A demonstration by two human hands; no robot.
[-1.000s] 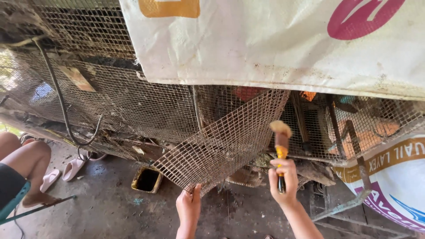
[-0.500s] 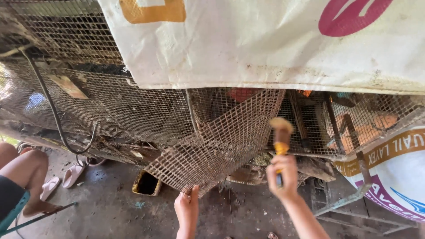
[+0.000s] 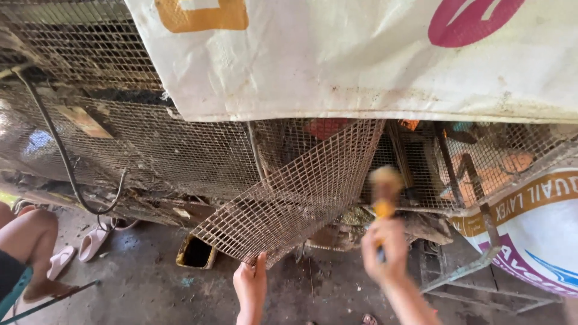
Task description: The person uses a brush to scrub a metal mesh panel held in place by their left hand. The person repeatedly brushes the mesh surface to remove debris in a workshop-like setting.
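In the head view, the left hand (image 3: 251, 287) is at about 6 o'clock of the picture. Its fingers are pinching the lower edge of a wire mesh panel (image 3: 295, 195), which hangs tilted from the cage front and reaches from the middle of the picture down toward 7 o'clock. The right hand (image 3: 385, 250) is at about 5 o'clock and is blurred. It is closed in a fist around the handle of a brush (image 3: 385, 189) with an orange handle and pale bristles. The brush stands upright, and its bristle end is just beside the right edge of the mesh panel, in front of the wire cage (image 3: 150, 138). A white banner (image 3: 361, 60) with pink and orange marks hangs over the top of the cage, from 11 to 3 o'clock. A black hose (image 3: 63, 159) curves down the cage at 9 o'clock. On the dirty floor (image 3: 138, 289), a small yellow box (image 3: 195, 253) lies open near 7 o'clock. Another person's legs (image 3: 27, 253) and a pale sandal (image 3: 93, 241) are at 8 o'clock.
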